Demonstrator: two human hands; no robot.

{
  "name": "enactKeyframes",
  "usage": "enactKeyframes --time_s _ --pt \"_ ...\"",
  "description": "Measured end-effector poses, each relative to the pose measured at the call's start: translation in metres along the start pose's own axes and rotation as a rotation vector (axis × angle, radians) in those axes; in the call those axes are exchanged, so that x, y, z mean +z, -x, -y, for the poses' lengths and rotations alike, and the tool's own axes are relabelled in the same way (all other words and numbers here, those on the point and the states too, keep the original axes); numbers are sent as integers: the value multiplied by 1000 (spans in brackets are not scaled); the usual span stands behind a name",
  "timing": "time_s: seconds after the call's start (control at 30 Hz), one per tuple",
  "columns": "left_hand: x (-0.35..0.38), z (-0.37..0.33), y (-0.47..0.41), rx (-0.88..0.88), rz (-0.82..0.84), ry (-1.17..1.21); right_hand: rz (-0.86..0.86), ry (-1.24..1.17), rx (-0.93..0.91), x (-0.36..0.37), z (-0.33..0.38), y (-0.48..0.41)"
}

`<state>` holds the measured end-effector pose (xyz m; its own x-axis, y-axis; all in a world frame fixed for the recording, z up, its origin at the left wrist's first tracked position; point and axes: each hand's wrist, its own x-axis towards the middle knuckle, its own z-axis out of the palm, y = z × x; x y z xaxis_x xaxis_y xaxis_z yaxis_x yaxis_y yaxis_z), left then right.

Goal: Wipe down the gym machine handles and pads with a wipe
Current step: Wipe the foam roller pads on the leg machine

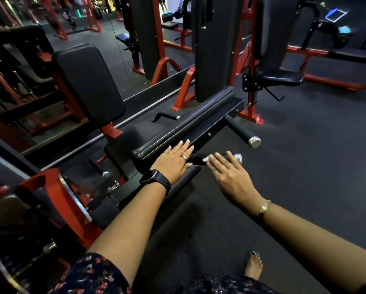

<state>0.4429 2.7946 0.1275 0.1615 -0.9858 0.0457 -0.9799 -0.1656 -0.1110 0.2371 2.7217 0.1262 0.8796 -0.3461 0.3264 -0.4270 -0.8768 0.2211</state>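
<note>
sleeve point(88, 274) | left hand point(175, 161) flat on pad point(188, 124) | right hand point(226, 172), fingers straight, presses wipe point(206, 159) on handle point(195, 159) | best: wrap wipe round grip

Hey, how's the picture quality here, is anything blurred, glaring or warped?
Head view: dim overall; the right hand over the small white wipe is motion-blurred, the left hand at the long black vinyl pad looks sharp; the chrome handle end cap glares; the wide lens bends the red steel frame.
</note>
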Motion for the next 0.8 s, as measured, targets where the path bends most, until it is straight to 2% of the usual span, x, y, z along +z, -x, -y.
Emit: enactKeyframes --time_s 0.1,0.2,0.37,0.47,0.53,0.67,0.73,0.8 --pt "-3 -1 2 -10 -36 30 -91 -72 126 -11 6 -9" --pt "-12 -6 5 -128 -34 169 -115 -221 206 -20 20 -39" --pt "-13 -3 3 -189 21 226 103 -257 140 -1 38 -56" --pt "-8 0 -1 -140 2 202 21 -170 -35 4 25 -44" --pt "-6 2 -2 -125 -5 200 46 -63 -86 4 15 -45" --pt "-6 2 -2 -119 -10 182 217 -91 71 -9 22 -71" --pt "-6 2 -1 -116 -10 172 221 -145 154 -10 34 -82" --pt "-7 2 -1 -107 -14 160 212 -154 117 -6 44 -80"
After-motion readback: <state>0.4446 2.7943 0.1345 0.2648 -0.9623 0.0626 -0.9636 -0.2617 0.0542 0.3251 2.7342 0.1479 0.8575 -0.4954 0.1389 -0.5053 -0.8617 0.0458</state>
